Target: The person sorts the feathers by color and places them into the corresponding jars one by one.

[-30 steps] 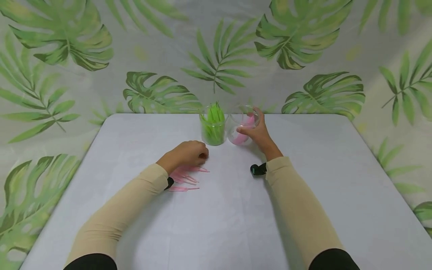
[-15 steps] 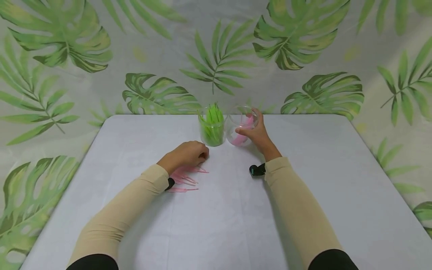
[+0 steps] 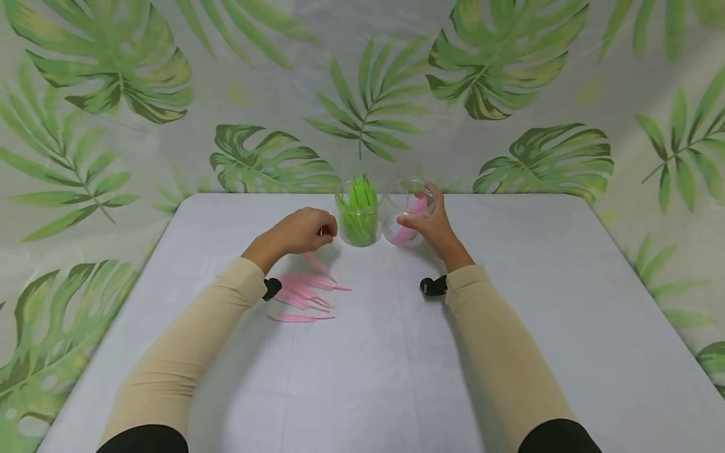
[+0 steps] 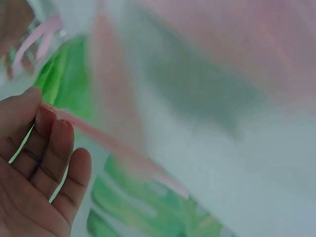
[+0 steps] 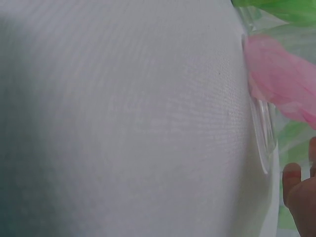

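Thumb and fingertips of my left hand (image 3: 298,231) pinch the quill end of a pink feather (image 4: 116,144), which slants away from the hand in the left wrist view. Below and behind this hand, several pink feathers (image 3: 300,290) lie fanned on the white table. My right hand (image 3: 437,225) grips a clear cup (image 3: 389,221) from its right side, thumb at the front. Inside that cup is a clump of pink feathers (image 5: 281,74). Just to its left stands another clear cup (image 3: 342,234) filled with green feathers (image 3: 360,211), close to my left fingertips.
Both cups stand near the far edge of the white table (image 3: 374,371). Behind it hangs a leaf-patterned cloth (image 3: 396,88). Dark wrist cameras sit at both cuffs, the right one (image 3: 433,286) over the table.
My left hand has risen from the feather pile towards the far side, a feather now in its fingers, uncovering more of the pile. The right hand stays on its cup.
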`<action>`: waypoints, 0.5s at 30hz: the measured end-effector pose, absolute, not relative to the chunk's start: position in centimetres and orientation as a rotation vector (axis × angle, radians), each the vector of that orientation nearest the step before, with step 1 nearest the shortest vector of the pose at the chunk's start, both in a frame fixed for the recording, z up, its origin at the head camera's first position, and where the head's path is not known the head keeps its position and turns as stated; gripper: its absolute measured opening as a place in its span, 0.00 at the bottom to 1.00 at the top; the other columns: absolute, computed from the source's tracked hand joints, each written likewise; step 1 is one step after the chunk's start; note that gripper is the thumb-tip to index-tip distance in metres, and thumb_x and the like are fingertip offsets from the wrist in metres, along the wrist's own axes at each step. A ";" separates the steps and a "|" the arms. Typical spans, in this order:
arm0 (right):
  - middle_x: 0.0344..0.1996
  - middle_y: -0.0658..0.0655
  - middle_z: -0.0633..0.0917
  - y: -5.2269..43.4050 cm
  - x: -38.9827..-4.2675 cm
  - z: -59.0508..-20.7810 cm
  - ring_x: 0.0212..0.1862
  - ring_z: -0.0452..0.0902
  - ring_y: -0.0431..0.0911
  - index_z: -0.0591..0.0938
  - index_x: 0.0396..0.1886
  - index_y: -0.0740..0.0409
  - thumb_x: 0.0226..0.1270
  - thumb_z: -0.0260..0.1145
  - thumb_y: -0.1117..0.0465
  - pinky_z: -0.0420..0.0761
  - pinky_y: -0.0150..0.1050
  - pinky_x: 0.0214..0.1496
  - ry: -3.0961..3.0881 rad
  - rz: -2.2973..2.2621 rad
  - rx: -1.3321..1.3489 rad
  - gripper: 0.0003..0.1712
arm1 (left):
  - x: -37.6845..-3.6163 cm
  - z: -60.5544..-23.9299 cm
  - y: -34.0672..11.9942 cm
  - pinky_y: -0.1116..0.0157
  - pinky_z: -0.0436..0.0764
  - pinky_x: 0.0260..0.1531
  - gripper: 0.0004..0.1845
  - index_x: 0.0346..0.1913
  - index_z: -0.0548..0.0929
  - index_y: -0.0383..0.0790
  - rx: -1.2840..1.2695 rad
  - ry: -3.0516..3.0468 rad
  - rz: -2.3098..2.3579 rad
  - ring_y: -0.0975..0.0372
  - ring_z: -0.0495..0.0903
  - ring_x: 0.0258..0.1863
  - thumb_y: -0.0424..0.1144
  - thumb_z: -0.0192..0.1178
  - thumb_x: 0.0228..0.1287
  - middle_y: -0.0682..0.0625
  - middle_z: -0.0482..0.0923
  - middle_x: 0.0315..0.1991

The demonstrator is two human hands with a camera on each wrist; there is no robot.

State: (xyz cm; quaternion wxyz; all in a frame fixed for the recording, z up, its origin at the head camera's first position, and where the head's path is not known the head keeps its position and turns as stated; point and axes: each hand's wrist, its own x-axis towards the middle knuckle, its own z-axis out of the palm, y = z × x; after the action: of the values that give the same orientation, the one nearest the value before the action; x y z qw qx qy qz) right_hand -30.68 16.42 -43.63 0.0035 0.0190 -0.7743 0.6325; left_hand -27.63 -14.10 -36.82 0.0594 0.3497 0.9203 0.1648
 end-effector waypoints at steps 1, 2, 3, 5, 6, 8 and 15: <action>0.75 0.56 0.63 16.4 -30.7 -43.6 0.75 0.58 0.54 0.46 0.77 0.37 0.54 0.77 0.61 0.57 0.54 0.79 -2.424 1.986 0.066 0.61 | -27.7 -36.2 -14.3 0.57 0.80 0.42 0.05 0.42 0.84 0.36 1.058 2.791 0.520 0.57 0.80 0.36 0.33 0.61 0.67 0.45 0.84 0.38; 0.75 0.56 0.62 16.4 -30.7 -43.7 0.75 0.58 0.54 0.46 0.77 0.37 0.55 0.76 0.62 0.57 0.54 0.79 -2.423 1.989 0.067 0.61 | -27.7 -35.6 -14.5 0.57 0.80 0.42 0.05 0.42 0.84 0.36 1.048 2.796 0.540 0.56 0.80 0.37 0.33 0.60 0.67 0.45 0.84 0.38; 0.75 0.56 0.62 16.5 -30.7 -43.7 0.75 0.58 0.54 0.46 0.77 0.37 0.55 0.76 0.62 0.57 0.54 0.79 -2.424 1.990 0.066 0.61 | -27.7 -35.1 -14.6 0.57 0.80 0.41 0.05 0.42 0.83 0.37 1.040 2.802 0.558 0.56 0.80 0.36 0.33 0.60 0.68 0.45 0.84 0.38; 0.75 0.56 0.62 16.5 -30.8 -43.7 0.75 0.58 0.54 0.46 0.77 0.37 0.55 0.76 0.61 0.57 0.55 0.79 -2.432 1.987 0.062 0.61 | -27.7 -33.8 -14.9 0.57 0.80 0.40 0.05 0.42 0.83 0.38 1.012 2.816 0.592 0.57 0.80 0.36 0.34 0.59 0.68 0.45 0.83 0.39; 0.75 0.56 0.62 16.4 -30.8 -43.7 0.75 0.58 0.55 0.46 0.77 0.37 0.55 0.76 0.61 0.57 0.55 0.79 -2.436 1.985 0.058 0.61 | -27.7 -33.2 -15.0 0.58 0.80 0.40 0.05 0.42 0.82 0.38 0.997 2.820 0.612 0.57 0.80 0.36 0.35 0.59 0.69 0.45 0.83 0.39; 0.75 0.56 0.62 16.4 -30.7 -43.6 0.75 0.57 0.54 0.46 0.77 0.36 0.55 0.77 0.60 0.56 0.56 0.79 -2.444 1.979 0.042 0.60 | -27.6 -31.8 -15.0 0.59 0.78 0.38 0.05 0.42 0.81 0.38 0.980 2.821 0.672 0.56 0.79 0.35 0.35 0.59 0.70 0.45 0.82 0.38; 0.75 0.56 0.62 16.4 -30.8 -43.6 0.75 0.56 0.55 0.46 0.77 0.37 0.54 0.77 0.60 0.57 0.56 0.79 -2.446 1.981 0.040 0.61 | -27.9 -27.1 -13.5 0.62 0.75 0.37 0.04 0.40 0.81 0.36 1.056 2.879 0.895 0.56 0.78 0.33 0.34 0.59 0.69 0.43 0.82 0.35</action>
State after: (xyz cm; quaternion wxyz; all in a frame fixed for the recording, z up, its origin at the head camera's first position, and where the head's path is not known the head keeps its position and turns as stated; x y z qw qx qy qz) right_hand -30.84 16.40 -43.59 -0.0030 0.0127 -0.7771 0.6293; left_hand -27.94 -13.52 -27.08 -0.0263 0.3306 0.9009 0.2801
